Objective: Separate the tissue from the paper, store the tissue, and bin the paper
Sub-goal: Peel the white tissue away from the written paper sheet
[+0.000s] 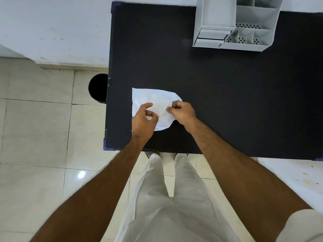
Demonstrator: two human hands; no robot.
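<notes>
- Near the table's (227, 93) front-left corner, the white paper (146, 96) with the tissue lies flat — I cannot tell the 2 layers apart, so a pull may take both.
- Right hand (182, 112) has its fingers closed, pinching the sheet's right edge; too hard a tug could tear the tissue.
- Left hand (144, 119) rests on the sheet with fingers loosely curled, gripping nothing — the paper may slide.
- Black bin (97, 88) sits on the floor, partly under the table edge; a careless drop could miss it.
- Grey organiser (234, 23) stands well apart.
</notes>
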